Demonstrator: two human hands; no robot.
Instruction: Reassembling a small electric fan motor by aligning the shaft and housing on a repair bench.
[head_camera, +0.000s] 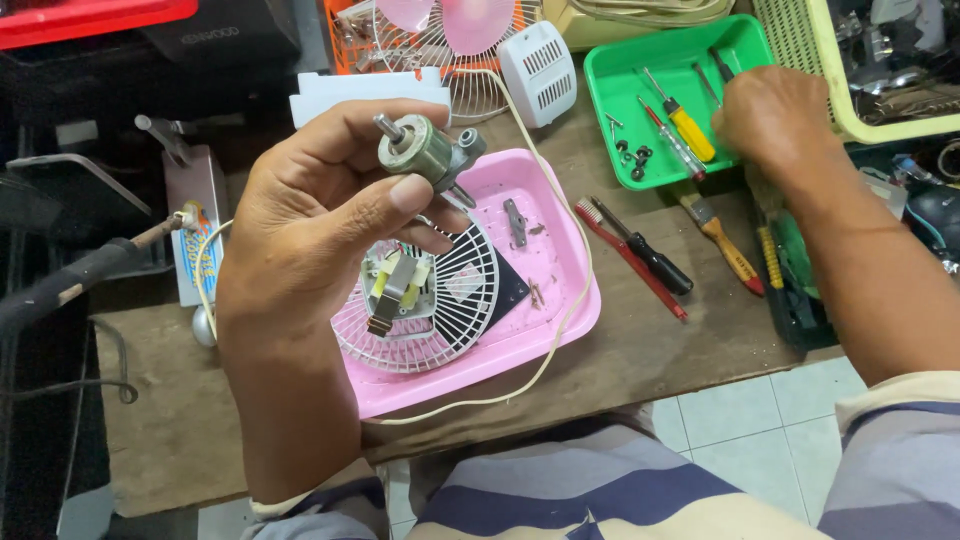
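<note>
Above the pink tray (560, 330), the left hand (310, 230) holds up a small motor rotor (425, 155), pinched between thumb and curled fingers. It is a stubby grey-green cylinder, dull and a bit grimy, with a short metal shaft sticking out of the upper left end and a pale grey fitting with a round opening at the other end; a thin pin pokes down and to the right from under the thumb. It hangs tilted, clear of everything below.

Under it, in the tray, lies a round pink fan grille (455, 300) with a motor housing (395, 290) at its hub, yellow and metal parts showing. A cream cord (560, 290) loops around the tray's edge.

Off to the right, the right hand (775, 115) reaches into a green tray (610, 70), fingers bunched over the tools there; whether it has pinched one I cannot tell. A yellow-handled screwdriver (685, 125) and a red one (675, 145) lie in that tray beside a few small black washers (635, 160). On the wooden table (170, 420) between the trays rest a black-handled screwdriver (650, 255) and a red toothbrush (625, 255).
</note>
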